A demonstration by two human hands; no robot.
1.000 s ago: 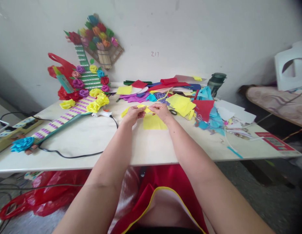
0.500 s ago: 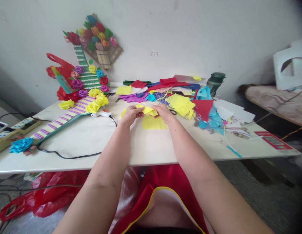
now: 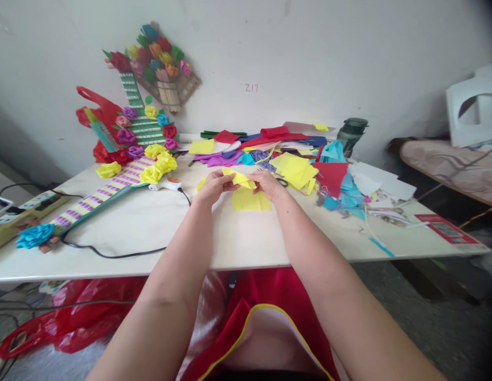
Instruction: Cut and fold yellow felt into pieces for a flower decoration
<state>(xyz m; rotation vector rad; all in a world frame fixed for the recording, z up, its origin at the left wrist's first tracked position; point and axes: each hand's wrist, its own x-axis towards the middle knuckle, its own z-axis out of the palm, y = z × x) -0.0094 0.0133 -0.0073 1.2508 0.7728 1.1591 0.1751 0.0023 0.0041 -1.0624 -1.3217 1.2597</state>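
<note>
Both of my hands meet over the middle of the white table (image 3: 238, 238). My left hand (image 3: 215, 186) and my right hand (image 3: 270, 185) each pinch an end of a small folded yellow paper piece (image 3: 240, 179) held just above the tabletop. Under it lies a flat yellow paper square (image 3: 251, 201). Black scissors (image 3: 282, 182) peek out just beyond my right hand. A white glue gun (image 3: 165, 185) with a black cord lies to the left of my left hand.
A heap of coloured paper sheets (image 3: 293, 153) covers the back right of the table, with a dark green bottle (image 3: 352, 133) behind it. Paper-flower crafts (image 3: 138, 132) stand at the back left. A power strip (image 3: 27, 207) sits far left. Red plastic bags (image 3: 71, 317) lie under the table.
The yellow paper piece has been turned and folded a little between my fingers; my hands stay in the same place.
</note>
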